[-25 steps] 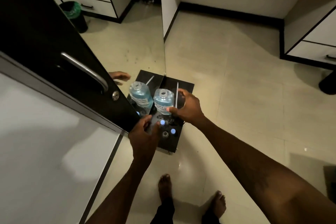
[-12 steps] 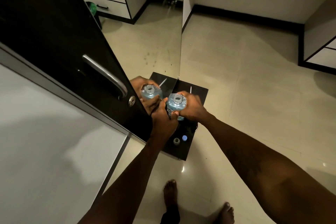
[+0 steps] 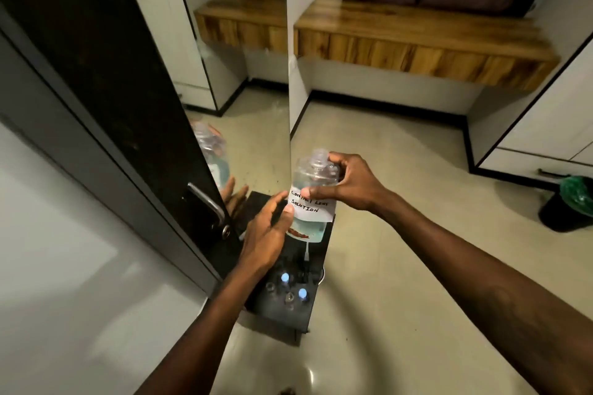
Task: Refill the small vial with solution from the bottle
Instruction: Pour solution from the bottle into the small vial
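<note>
bottle (image 3: 313, 196): 1; blue-capped vials (image 3: 284, 277): 2; hands (image 3: 349, 184): 2; bin (image 3: 569, 204): 1

Both arms reach forward and down from the bottom edge of the frame, forearms bare. The right hand (image 3: 348, 184) is up higher, wrist bent a bit, fingers curled round in a closed grip: thumb pressed across the front, index finger hooked up near the top. The left hand (image 3: 268, 234) sits lower and a little closer in, palm facing right, fingers loosely spread and pretty straight, thumb tip just touching, more of a steadying touch than a real hold.
</note>
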The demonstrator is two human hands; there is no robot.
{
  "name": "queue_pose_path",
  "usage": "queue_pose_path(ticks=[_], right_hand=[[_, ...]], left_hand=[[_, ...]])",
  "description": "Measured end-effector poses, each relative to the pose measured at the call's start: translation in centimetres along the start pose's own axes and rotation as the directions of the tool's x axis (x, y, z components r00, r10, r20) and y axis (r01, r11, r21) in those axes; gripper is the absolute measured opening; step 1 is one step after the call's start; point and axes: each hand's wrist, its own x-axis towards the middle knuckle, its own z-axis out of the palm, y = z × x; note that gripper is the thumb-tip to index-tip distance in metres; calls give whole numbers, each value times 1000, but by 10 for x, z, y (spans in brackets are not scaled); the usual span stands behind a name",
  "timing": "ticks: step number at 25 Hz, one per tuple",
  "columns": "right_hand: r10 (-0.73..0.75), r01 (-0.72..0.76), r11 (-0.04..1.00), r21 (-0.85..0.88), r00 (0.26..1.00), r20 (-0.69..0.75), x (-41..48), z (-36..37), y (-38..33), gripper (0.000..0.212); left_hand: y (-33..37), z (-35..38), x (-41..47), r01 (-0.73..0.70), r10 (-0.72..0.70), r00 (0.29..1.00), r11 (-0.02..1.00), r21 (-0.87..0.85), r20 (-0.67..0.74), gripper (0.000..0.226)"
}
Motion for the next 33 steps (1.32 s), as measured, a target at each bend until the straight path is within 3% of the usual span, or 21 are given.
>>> queue_pose_path(ticks=[4,9,12,14,16,18,20,21,23,25,28,33], right_hand=[[-10,11,990,138,1000,-8,-24,-55,-75,47],[-3,4,971,238,1000,-4,-56,-71,-106,38],[44,-46,956,288,999,13,-72,-61,-94,61],[49,-50,968,248,999,8,-81,-49,-78,72],[59,-53,974,222,998,-19,-86,-34,-58,69],[80,-69,977,202,996,-45,-93,-18,-36,68],[99,-84,977,197,993,-69,-99,-7,-14,67],[112,-94,976,197,990,-81,-101,-2,-3,68],[116,-96,977,188,989,-97,-109,3,14,70],[142,-121,973,197,985,-97,-116,7,26,71],[156,-132,971,200,982,-107,-127,11,33,73],[152,-125,970,208,982,-116,-138,11,37,69]], left_hand=[[68,-1,-28,-43,100,984,938,-345,149,61],[105,5,-60,-118,201,970,880,-459,137,60],[90,16,-66,-104,186,973,878,-467,134,61],[68,19,-66,-89,172,971,905,-416,166,62],[31,15,-62,-86,145,971,955,-285,192,59],[-23,9,-61,-73,66,987,997,37,148,56],[-83,4,-67,-38,20,999,907,419,46,49],[-109,6,-72,-25,21,1000,865,500,13,39],[-140,13,-78,81,-66,997,860,504,-49,21],[-160,22,-75,147,-110,988,861,486,-104,28],[-183,31,-59,179,-178,983,839,514,-53,43],[-211,41,-40,204,-215,976,850,487,-33,47]])
